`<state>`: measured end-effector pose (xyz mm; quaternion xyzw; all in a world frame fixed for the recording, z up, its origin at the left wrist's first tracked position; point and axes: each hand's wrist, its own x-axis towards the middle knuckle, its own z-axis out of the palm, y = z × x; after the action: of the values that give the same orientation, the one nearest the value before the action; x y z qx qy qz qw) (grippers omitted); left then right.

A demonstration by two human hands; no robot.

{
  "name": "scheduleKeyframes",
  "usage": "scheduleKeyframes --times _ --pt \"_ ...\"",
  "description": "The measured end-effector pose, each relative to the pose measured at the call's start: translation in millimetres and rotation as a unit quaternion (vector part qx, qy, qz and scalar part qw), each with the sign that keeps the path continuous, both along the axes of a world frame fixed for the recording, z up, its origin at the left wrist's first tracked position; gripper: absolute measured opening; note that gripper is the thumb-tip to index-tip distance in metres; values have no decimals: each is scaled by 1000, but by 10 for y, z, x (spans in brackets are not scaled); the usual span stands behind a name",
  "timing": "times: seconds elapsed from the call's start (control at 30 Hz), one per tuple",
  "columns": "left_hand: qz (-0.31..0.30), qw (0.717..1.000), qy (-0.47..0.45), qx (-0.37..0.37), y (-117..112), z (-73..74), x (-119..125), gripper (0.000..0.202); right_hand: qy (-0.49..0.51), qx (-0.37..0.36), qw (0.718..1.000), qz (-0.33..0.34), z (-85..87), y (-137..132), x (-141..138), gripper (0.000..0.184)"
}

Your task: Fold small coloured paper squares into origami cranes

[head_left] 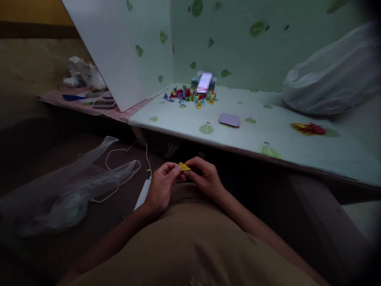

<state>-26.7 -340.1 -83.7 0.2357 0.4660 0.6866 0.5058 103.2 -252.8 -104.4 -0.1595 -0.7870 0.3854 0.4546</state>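
Note:
A small folded yellow paper piece point(184, 166) is pinched between both hands, low in front of my body and below the table edge. My left hand point(162, 186) is closed, gripping its left end with thumb and fingers. My right hand point(205, 176) is closed too, fingers curled on its right end. On the pale green table point(268, 137) beyond lie a pile of small folded coloured paper pieces point(190, 96), a purple paper sheet point(229, 120) and some red and yellow paper point(308, 128).
A large white plastic bag point(333, 75) sits on the table's right. A clear plastic bag point(80, 186) and a white cable with a stick-shaped device point(143, 192) lie on the floor at left. A white board point(119, 47) leans at the table's left; a calculator point(104, 104) lies behind it.

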Motion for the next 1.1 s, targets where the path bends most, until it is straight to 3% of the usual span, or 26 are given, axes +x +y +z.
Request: scheduleKeyframes --times 0.07,0.17,0.3,0.63,1.1 --pt "3 1000 21 8 3 -10 -1 23 6 -62 998 9 19 -20 -4 16" --pt "5 998 60 6 12 -35 -8 21 16 -162 986 27 42 -56 -11 15" --pt "13 994 105 10 35 -76 -18 18 26 -238 970 38 69 -88 -22 18" --pt "21 982 185 7 56 -86 -29 17 30 -314 948 30 121 -102 -46 22" --pt "22 985 167 27 80 -80 -16 15 45 -304 951 33 72 -100 -67 23"
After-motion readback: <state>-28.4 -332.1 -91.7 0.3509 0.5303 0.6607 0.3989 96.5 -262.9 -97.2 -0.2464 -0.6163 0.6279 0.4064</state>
